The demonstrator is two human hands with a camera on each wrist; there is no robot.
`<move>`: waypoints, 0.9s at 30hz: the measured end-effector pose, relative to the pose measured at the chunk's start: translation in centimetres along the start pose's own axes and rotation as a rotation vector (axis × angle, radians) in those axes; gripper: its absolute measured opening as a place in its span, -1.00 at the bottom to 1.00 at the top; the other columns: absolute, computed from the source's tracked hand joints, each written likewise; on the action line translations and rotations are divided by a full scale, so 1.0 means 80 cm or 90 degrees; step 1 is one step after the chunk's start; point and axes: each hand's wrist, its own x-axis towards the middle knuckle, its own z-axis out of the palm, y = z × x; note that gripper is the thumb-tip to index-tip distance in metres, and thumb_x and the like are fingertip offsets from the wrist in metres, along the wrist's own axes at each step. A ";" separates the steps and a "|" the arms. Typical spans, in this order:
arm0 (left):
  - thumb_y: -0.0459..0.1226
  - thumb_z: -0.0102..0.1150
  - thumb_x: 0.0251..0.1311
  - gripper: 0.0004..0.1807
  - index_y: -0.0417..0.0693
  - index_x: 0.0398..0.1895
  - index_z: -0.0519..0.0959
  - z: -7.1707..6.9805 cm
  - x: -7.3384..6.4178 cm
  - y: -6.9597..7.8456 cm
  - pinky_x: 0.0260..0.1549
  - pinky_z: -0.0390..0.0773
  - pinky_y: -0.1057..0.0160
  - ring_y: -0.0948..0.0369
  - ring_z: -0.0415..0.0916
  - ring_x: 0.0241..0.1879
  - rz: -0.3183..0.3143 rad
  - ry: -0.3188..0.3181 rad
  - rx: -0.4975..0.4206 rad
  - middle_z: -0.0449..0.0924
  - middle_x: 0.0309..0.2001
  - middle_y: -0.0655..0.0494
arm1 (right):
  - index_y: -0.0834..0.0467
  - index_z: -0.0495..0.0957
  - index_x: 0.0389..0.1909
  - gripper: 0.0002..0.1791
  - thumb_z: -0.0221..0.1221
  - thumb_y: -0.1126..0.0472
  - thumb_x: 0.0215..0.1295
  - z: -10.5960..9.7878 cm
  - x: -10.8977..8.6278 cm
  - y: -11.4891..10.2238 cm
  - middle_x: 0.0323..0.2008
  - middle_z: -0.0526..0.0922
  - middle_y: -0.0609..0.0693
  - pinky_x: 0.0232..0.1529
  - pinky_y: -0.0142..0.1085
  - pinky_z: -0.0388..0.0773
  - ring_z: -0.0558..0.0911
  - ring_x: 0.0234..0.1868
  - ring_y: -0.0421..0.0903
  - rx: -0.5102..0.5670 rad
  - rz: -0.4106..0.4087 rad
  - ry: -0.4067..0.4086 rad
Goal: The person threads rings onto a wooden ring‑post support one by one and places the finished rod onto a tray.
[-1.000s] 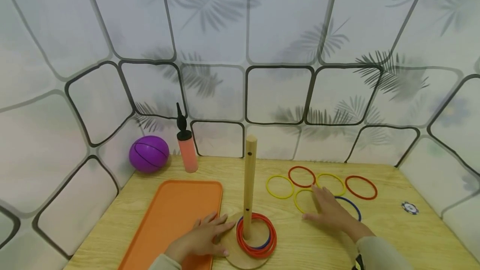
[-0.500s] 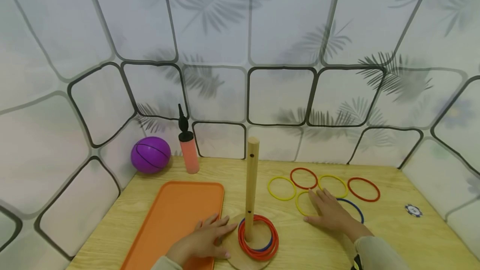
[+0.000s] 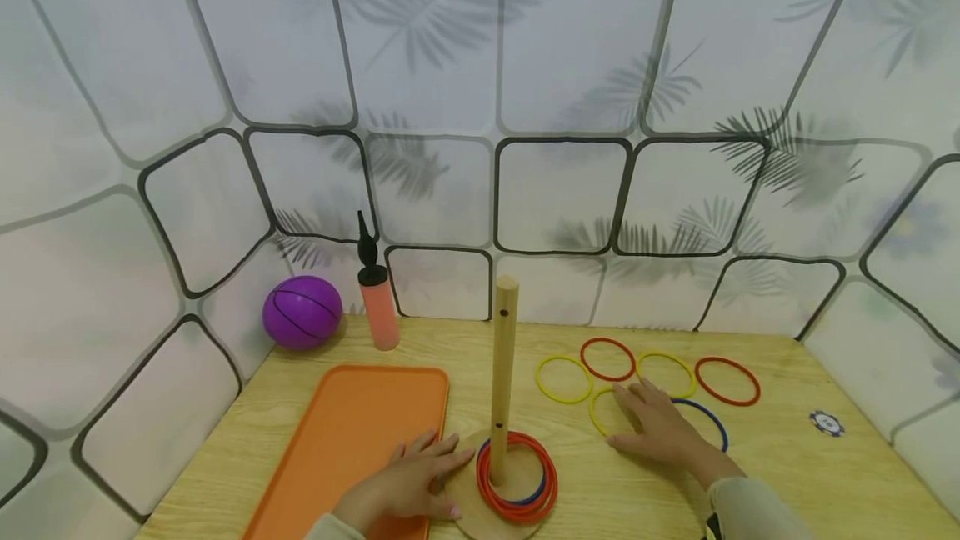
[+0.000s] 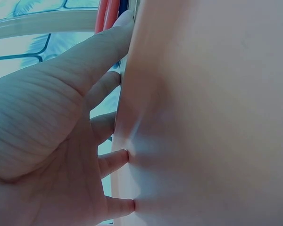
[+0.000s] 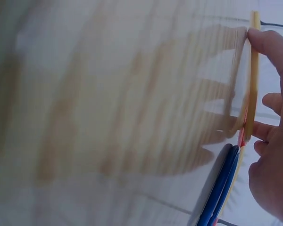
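My left hand (image 3: 408, 480) is spread flat beside the wooden post stand (image 3: 504, 382). Its fingers reach over the right edge of the orange tray (image 3: 360, 415), and the index fingertip meets the stand's round base. Several red rings (image 3: 552, 486) and a blue one lie round the post's foot. Over to the right, my right hand (image 3: 660, 432) rests with fingers extended over a yellow ring (image 3: 595, 411), covering its right part. Up close, the thumb overlaps that yellow ring (image 5: 254, 75), and another fingertip shows behind it. A blue ring (image 3: 716, 419) passes under the right hand.
Two other yellow rings and two red rings (image 3: 727, 381) lie farther back on the table. A poker chip (image 3: 827, 422) sits at the right. A purple ball (image 3: 302, 312) and a pink hand pump (image 3: 379, 307) stand at the back left, near the patterned wall.
The right hand has slid a few pixels to the left and nearer, and the yellow ring under it shifts slightly too. The left hand and the stand hold their places.
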 end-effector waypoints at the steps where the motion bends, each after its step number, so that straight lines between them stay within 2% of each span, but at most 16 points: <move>1: 0.03 0.31 0.04 -0.23 0.25 0.38 0.30 0.000 0.000 0.000 0.13 -0.13 -0.47 -0.27 -0.11 0.38 0.000 -0.001 -0.002 0.14 0.41 -0.12 | 0.28 0.32 0.31 -0.07 0.29 -0.23 0.04 0.000 -0.001 0.000 0.18 0.33 0.41 0.12 0.36 0.13 0.14 0.28 0.48 0.004 0.000 -0.001; 8: 0.03 0.32 0.04 -0.23 0.24 0.38 0.30 0.000 0.000 0.002 0.13 -0.12 -0.47 -0.27 -0.11 0.38 0.003 0.001 -0.003 0.14 0.41 -0.12 | 0.27 0.30 0.32 -0.10 0.32 -0.17 0.05 -0.002 -0.007 -0.002 0.07 0.31 0.33 -0.08 0.18 0.37 0.27 0.13 0.30 0.027 -0.028 0.025; 15: 0.03 0.32 0.04 -0.24 0.23 0.37 0.31 -0.001 -0.002 0.003 0.12 -0.12 -0.47 -0.28 -0.11 0.38 -0.001 0.002 -0.001 0.15 0.40 -0.13 | 0.29 0.36 0.27 -0.13 0.38 -0.09 -0.01 -0.013 -0.010 -0.017 0.04 0.32 0.35 -0.23 0.09 0.46 0.29 0.08 0.31 0.007 -0.076 0.068; 22: 0.03 0.32 0.04 -0.23 0.25 0.37 0.31 -0.001 -0.002 0.000 0.12 -0.10 -0.46 -0.28 -0.10 0.38 0.002 0.008 0.009 0.15 0.40 -0.12 | 0.18 0.33 0.32 -0.15 0.35 -0.11 0.04 -0.044 -0.010 -0.043 0.10 0.29 0.28 -0.26 0.01 0.46 0.30 0.09 0.24 0.012 -0.092 0.059; 27: 0.05 0.31 0.04 -0.23 0.25 0.38 0.30 -0.001 -0.001 0.002 0.14 -0.11 -0.44 -0.28 -0.10 0.38 -0.004 0.000 0.011 0.15 0.41 -0.12 | 0.15 0.30 0.34 -0.16 0.34 -0.08 0.06 -0.071 -0.010 -0.056 0.13 0.28 0.24 -0.18 0.07 0.46 0.31 0.11 0.23 -0.017 -0.122 0.058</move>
